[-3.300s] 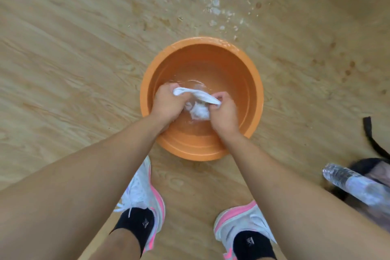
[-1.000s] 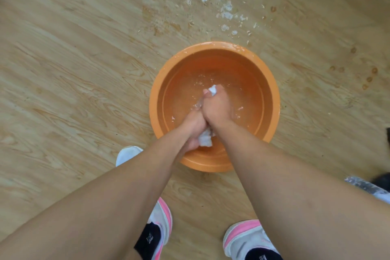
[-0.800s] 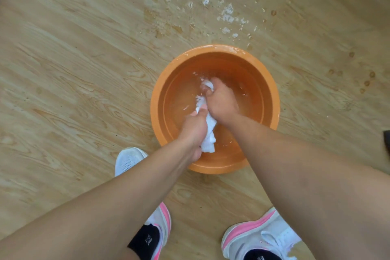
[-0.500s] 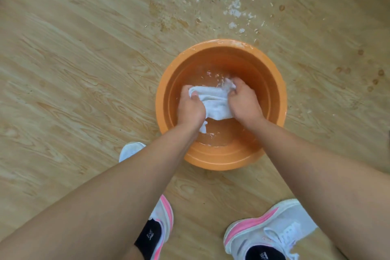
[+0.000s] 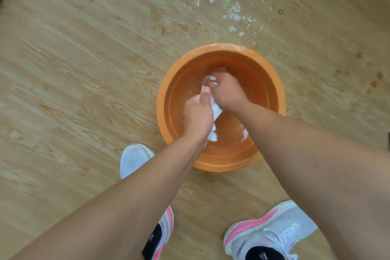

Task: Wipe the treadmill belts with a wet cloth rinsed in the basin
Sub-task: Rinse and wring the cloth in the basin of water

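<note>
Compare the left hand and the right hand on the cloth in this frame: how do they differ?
The left hand grips the cloth nearer the person; the right hand grips its far end, farther across the basin. A loose tail of cloth hangs below the left hand, while only a small bit shows at the right hand. Both hands are curled round the same white cloth, inside the orange basin.

A single head-worn camera looks almost straight down, close above the basin (image 5: 266,93) right of centre; the frame's edges seem blurred.
</note>
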The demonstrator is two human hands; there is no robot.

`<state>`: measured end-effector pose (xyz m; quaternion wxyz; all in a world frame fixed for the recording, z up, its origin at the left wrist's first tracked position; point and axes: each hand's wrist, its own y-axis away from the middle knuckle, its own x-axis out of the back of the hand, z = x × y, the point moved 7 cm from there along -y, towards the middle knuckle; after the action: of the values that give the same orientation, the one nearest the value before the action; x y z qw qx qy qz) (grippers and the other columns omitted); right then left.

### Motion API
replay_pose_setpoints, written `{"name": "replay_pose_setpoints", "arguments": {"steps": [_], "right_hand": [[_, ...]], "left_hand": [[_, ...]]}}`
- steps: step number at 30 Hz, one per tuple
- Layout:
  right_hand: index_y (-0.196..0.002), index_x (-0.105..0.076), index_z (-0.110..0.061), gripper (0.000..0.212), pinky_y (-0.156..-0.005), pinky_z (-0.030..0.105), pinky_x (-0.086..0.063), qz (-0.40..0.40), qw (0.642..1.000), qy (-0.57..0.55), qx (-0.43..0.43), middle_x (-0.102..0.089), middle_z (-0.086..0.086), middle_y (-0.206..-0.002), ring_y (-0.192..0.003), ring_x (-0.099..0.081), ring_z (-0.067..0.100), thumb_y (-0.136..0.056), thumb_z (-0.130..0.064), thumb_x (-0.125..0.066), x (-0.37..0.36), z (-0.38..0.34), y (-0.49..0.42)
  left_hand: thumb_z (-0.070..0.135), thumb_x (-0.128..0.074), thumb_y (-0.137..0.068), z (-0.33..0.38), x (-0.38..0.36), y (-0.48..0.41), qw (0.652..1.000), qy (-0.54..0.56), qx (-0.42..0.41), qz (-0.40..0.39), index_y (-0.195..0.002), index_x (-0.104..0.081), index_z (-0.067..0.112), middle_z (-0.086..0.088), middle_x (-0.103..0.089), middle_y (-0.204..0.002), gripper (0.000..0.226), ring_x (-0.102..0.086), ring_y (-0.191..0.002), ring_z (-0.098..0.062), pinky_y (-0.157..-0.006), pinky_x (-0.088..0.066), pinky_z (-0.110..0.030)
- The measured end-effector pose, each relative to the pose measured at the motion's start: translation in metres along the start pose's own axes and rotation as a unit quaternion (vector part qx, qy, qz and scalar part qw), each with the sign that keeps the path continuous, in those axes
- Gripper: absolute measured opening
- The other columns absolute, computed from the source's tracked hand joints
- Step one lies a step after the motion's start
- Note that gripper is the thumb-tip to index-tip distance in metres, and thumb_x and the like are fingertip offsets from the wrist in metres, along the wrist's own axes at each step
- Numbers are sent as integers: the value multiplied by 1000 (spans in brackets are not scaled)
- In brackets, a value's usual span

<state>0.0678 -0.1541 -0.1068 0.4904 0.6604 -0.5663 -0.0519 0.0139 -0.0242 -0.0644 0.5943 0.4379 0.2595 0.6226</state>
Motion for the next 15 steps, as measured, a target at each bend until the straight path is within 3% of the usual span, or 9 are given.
{"name": "replay_pose_setpoints", "arguments": {"steps": [2,5,7,9,11,13,15], "right_hand": [[-118,-69,-26,37,-99,44,-54,2,999,47,-6,-77,1,-117,-114,-69,29,-90,-45,-52,7,7,3],[-133,-56,-16,32,-94,43,-52,29,997,68,-19,-71,12,-124,-113,-66,37,-105,-30,-52,13,20,7],[-122,-58,-10,24,-84,38,-45,52,997,0,-52,-68,14,-118,-105,-61,34,-106,-23,-47,13,24,14],[-98,-60,-13,22,-74,37,-35,53,988,-101,-101,-63,9,-101,-91,-53,28,-105,-24,-42,8,26,25],[-81,-56,-19,29,-69,36,-35,51,980,-155,-111,-58,0,-85,-79,-50,21,-104,-31,-43,2,24,40],[-78,-50,-21,31,-67,36,-35,50,983,-163,-72,-56,-4,-81,-76,-49,18,-106,-35,-48,-7,19,47],[-78,-44,-22,36,-67,38,-35,60,988,-132,-51,-58,-1,-83,-77,-52,22,-107,-42,-49,-14,24,44]], "left_hand": [[55,-54,-95,-4,14,-7,994,-60,-80,48,-80,-55,18,3,-54,-67,40,-53,-62,-26,-67,-60,-63],[37,-51,-99,-7,27,-15,987,-112,-88,79,-86,-54,26,7,-54,-73,17,-60,-74,-30,-69,-59,-49],[25,-39,-102,-6,26,-21,988,-120,-50,78,-102,-57,27,2,-64,-92,18,-65,-89,-32,-80,-59,-46],[23,-30,-104,-6,17,-30,988,-142,-5,55,-133,-54,21,-9,-65,-129,38,-61,-116,-37,-102,-51,-48],[48,-23,-107,-10,1,-35,987,-151,49,-5,-148,-51,16,-15,-58,-146,59,-58,-128,-38,-111,-45,-49],[84,-15,-88,-22,-14,-40,988,-110,95,-60,-138,-63,21,-22,-65,-136,94,-67,-117,-42,-102,-55,-55],[89,-17,-85,-25,-27,-39,988,-66,98,-95,-127,-71,22,-28,-69,-125,96,-72,-107,-44,-86,-62,-53]]}}
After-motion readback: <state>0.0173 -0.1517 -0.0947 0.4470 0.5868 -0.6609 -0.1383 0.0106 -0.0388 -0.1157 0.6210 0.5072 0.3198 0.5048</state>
